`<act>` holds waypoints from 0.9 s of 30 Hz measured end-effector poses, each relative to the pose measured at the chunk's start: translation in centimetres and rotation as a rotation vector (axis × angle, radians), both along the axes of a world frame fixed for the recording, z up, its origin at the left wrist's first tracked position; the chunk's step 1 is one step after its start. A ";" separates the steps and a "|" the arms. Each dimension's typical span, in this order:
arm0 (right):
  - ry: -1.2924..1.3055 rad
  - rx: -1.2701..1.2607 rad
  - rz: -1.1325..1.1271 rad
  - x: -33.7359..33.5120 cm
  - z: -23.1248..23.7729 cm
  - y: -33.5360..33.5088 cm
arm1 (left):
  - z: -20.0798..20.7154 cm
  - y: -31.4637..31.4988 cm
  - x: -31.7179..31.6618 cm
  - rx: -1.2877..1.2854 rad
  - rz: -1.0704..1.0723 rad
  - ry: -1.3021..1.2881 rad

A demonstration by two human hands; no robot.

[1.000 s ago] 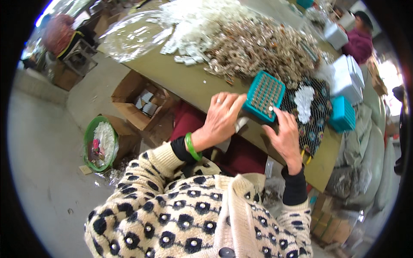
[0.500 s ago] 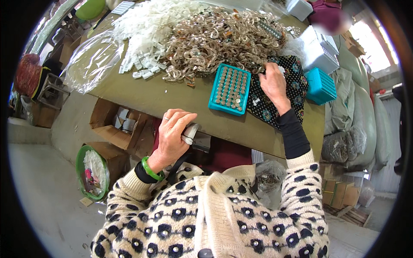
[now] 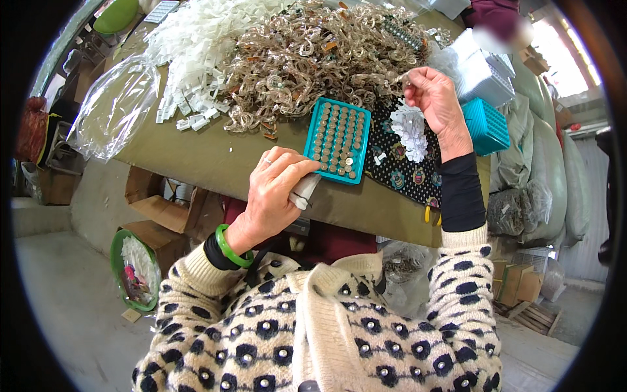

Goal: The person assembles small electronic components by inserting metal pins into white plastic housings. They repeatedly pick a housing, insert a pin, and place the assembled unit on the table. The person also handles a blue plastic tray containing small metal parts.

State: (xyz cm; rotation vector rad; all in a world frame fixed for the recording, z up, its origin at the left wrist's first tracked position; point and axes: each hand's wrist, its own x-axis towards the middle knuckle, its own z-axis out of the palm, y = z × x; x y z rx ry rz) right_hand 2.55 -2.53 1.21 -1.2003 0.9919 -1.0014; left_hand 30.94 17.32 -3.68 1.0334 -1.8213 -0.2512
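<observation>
My left hand (image 3: 271, 193) is at the lower left corner of a teal tray (image 3: 366, 134), fingers curled around a white bundle (image 3: 305, 190) crossed by a dark band. Its fingertips reach the tray's edge. Small round metallic pieces (image 3: 336, 134) stand in rows in the tray. Above a dark patterned cloth (image 3: 418, 188), my right hand (image 3: 439, 108) is raised with thumb and index finger pinched; whatever is between them is too small to name. A heap of small white pieces (image 3: 410, 134) lies on the cloth below that hand.
Behind the tray rises a big heap of clear, brownish looped strips (image 3: 307, 62), beside a pile of white plastic pieces (image 3: 196, 59). Stacked white trays (image 3: 480, 68) and teal trays (image 3: 484, 127) stand at the right. A clear plastic bag (image 3: 117, 108) lies at the table's left.
My right hand has lifted off the cloth, uncovering the white heap. My left hand has moved right and up to the tray corner, with the white bundle in it. The whole view has shifted slightly.
</observation>
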 end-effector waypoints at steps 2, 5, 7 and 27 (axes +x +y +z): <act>-0.107 0.030 -0.010 0.5 -0.1 -0.7 | 0.0 -0.4 -0.4 -0.010 -0.010 0.018; -0.180 0.026 -0.048 1.1 -0.7 -1.5 | -0.2 -0.9 -1.1 -0.028 -0.036 0.020; -0.139 -0.041 -0.029 1.4 -0.8 -1.8 | -0.4 -1.0 -1.5 -0.025 -0.054 0.022; 0.706 -0.857 -0.065 9.3 0.8 2.2 | -1.6 -3.7 7.4 0.263 0.368 -0.224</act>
